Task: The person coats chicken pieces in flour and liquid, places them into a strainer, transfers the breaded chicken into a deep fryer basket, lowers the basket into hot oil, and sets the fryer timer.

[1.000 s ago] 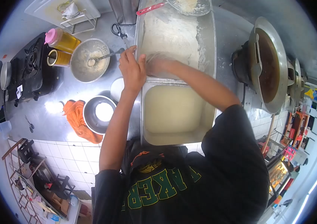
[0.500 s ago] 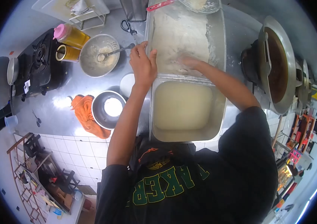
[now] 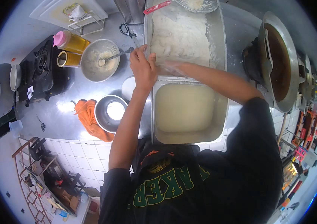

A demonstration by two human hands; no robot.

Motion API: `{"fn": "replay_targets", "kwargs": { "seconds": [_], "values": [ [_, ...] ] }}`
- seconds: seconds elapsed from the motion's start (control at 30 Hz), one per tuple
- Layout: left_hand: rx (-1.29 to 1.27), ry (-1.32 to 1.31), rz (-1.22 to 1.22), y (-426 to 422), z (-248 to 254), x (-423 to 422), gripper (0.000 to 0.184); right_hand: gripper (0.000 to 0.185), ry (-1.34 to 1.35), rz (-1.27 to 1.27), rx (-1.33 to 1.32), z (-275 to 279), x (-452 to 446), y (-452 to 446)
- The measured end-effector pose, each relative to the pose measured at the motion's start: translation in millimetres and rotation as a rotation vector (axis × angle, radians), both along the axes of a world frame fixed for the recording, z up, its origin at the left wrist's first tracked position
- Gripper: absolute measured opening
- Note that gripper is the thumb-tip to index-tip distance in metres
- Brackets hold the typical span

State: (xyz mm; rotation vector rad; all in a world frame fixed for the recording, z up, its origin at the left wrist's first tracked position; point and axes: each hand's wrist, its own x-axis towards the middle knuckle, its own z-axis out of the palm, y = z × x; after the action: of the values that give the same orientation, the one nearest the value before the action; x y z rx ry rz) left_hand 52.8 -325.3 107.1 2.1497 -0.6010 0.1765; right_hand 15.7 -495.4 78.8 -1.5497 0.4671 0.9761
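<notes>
- Sitting well left of my hands is a black gas stove [image 3: 52, 76].
- Between it and my left hand stand a clear jug of yellow oil with a pink lid [image 3: 73, 42] and, touching or just beside it, a yellow cylindrical container [image 3: 72, 59].
- Left of my left forearm lies a crumpled orange cloth [image 3: 91, 121], against a shiny round metal bowl [image 3: 102, 116].
- Nearer my left hand, a wide round metal bowl smeared with pale paste [image 3: 91, 75] holds a grey metal ladle [image 3: 119, 55], its handle pointing toward my fingers.
- Beyond my left fingertips lie black-handled scissors [image 3: 125, 29]; a white round disc [image 3: 128, 89] shows beside my left wrist.
- My left hand [image 3: 143, 71] lies at the left rim of a long rectangular metal tray [image 3: 219, 43], thumb spread from the fingers; I cannot tell whether it grips.
- My right hand [image 3: 171, 68] is blurred in the tray's near end, at the edge of the white floury mass [image 3: 180, 33]; I cannot tell whether it is closed.
- Below both hands, touching the tray, sits a deep rectangular metal pan [image 3: 188, 137] of pale yellow liquid [image 3: 184, 108].
- Well right of my hands, a large metal wok [image 3: 293, 61] holds brown liquid [image 3: 280, 56].
</notes>
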Motion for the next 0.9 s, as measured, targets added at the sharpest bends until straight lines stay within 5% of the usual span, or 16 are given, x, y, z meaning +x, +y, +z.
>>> {"fn": "replay_targets", "kwargs": {
  "seconds": [0.27, 0.4, 0.53, 0.6, 0.63, 0.7, 0.73, 0.83, 0.9],
  "values": [
    [0.022, -0.002, -0.013, 2.7, -4.2, 0.5, 0.046, 0.061, -0.218, -0.004, 0.029, 12.8, 13.5, -14.2],
    [0.001, 0.02, -0.023, 2.3, 0.1, 1.8, 0.045, 0.059, -0.641, 0.46, -0.436, 69.8, 43.0, -50.0],
    [-0.038, -0.007, -0.029, 0.6, -0.5, 2.7, 0.042, 0.057, -0.9, 0.847, -0.878, -31.1, 72.7, -77.1],
    [-0.032, -0.009, -0.034, 1.3, -1.5, 2.1, 0.041, 0.055, -1.153, 0.062, -0.819, -63.5, 79.0, -51.9],
    [-0.021, -0.007, -0.029, 1.5, -2.2, 3.6, 0.04, 0.055, -1.156, 0.063, -0.822, -56.0, 78.7, -42.6],
    [-0.03, -0.005, -0.024, -0.1, -0.1, 4.6, 0.04, 0.052, -0.704, 0.502, -0.941, -38.6, 67.8, -19.1],
    [-0.035, -0.002, -0.022, 1.2, 0.7, 3.0, 0.04, 0.052, -0.701, 0.52, -0.926, -31.6, 65.3, -19.3],
    [-0.06, 0.04, -0.016, 1.7, 0.0, 3.5, 0.04, 0.05, -0.75, 1.101, -0.831, -5.3, 55.3, -52.0],
    [-0.056, 0.039, -0.011, 2.5, -1.5, 3.6, 0.04, 0.051, -0.857, 0.912, -0.572, 25.4, 65.5, -74.5]
  ]
}}
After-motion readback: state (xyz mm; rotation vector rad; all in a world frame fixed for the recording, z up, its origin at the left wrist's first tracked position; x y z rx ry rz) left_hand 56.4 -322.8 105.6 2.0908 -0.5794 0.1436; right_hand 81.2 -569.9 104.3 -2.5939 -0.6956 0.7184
